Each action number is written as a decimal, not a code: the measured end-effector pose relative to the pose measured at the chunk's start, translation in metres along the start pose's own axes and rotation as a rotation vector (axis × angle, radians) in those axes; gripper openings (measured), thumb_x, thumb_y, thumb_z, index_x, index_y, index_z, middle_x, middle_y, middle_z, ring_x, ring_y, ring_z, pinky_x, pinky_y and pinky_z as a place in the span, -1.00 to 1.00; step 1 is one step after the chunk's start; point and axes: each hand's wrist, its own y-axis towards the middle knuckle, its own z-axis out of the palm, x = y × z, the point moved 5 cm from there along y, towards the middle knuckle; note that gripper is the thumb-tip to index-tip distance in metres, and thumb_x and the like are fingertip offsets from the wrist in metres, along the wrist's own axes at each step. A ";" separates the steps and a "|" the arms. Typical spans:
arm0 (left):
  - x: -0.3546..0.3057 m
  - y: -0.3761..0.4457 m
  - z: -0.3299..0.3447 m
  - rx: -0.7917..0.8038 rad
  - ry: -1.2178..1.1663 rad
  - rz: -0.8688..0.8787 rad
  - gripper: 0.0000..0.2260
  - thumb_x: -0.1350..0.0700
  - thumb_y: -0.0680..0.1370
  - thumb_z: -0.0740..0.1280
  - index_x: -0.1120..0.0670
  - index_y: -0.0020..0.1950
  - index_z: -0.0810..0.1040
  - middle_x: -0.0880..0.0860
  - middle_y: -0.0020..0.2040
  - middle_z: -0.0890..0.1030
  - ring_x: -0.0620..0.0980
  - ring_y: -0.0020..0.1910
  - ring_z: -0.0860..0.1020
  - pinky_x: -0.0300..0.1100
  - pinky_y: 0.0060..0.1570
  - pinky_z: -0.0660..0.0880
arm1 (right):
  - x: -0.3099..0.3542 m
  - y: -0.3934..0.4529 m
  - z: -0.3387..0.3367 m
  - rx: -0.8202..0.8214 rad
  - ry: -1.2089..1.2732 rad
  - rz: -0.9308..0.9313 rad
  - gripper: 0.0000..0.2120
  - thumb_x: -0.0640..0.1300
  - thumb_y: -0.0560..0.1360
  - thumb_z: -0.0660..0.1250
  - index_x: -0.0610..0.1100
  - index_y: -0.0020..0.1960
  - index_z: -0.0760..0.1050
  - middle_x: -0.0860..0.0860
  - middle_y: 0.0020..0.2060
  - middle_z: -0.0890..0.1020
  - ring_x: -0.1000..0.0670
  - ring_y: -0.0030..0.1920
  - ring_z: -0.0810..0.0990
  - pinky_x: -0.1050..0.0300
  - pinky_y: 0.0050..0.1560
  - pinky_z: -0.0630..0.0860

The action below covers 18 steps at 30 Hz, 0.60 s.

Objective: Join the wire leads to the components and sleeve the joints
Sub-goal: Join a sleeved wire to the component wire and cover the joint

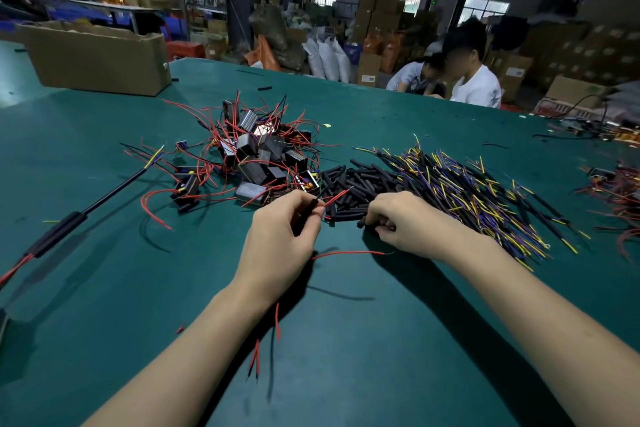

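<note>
Our two forearms come in from the bottom edge, elbows cut off. Under the left wrist a few loose red wire ends [277,321] lie on the green table [346,357]; where they run is hidden by the arm.

Left hand [280,236]: fingers curled, thumb & forefinger pinching a red lead [337,197] plus a thin black piece; can't tell if that's wire or sleeve, too small. Right hand [398,218]: knuckles up, fingers curled down into the edge of the sleeve pile [356,184], pinching a black sleeve [362,222]; fingertips mostly hidden.

Components [258,152], black boxes w/ red leads, sit heaped just beyond the left hand. Sleeves: short black tubes, between that heap & the yellow/purple wire pile [467,191] on the right. One finished-looking sleeved cable [65,229] lies far left, end cut off.
</note>
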 end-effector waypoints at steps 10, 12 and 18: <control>0.001 0.002 -0.001 0.002 -0.091 -0.110 -0.92 0.18 0.53 0.37 0.10 -0.17 0.61 0.02 -0.34 0.61 0.06 -0.29 0.56 -0.02 -0.19 0.51 | 0.001 0.010 0.005 0.035 -0.293 -0.151 -0.79 -0.19 0.59 0.15 -0.17 0.19 0.44 -0.07 0.14 0.51 -0.09 0.21 0.46 -0.01 0.16 0.42; 0.004 0.003 -0.001 0.000 -0.136 -0.165 -0.91 0.19 0.53 0.37 0.09 -0.18 0.60 0.02 -0.34 0.62 0.02 -0.32 0.56 0.01 -0.16 0.54 | -0.003 0.011 0.003 -0.016 -0.275 -0.137 -0.80 -0.17 0.57 0.17 -0.15 0.15 0.47 -0.04 0.12 0.54 -0.06 0.19 0.48 0.04 0.13 0.43; 0.005 0.002 -0.002 0.014 -0.118 -0.181 -0.91 0.16 0.53 0.37 0.07 -0.17 0.61 0.05 -0.33 0.61 0.13 -0.25 0.56 0.09 -0.14 0.54 | -0.027 0.000 -0.003 -0.224 0.069 0.017 -0.87 -0.28 0.48 0.29 -0.15 -0.04 0.58 -0.01 -0.09 0.63 -0.05 -0.06 0.57 0.07 -0.04 0.48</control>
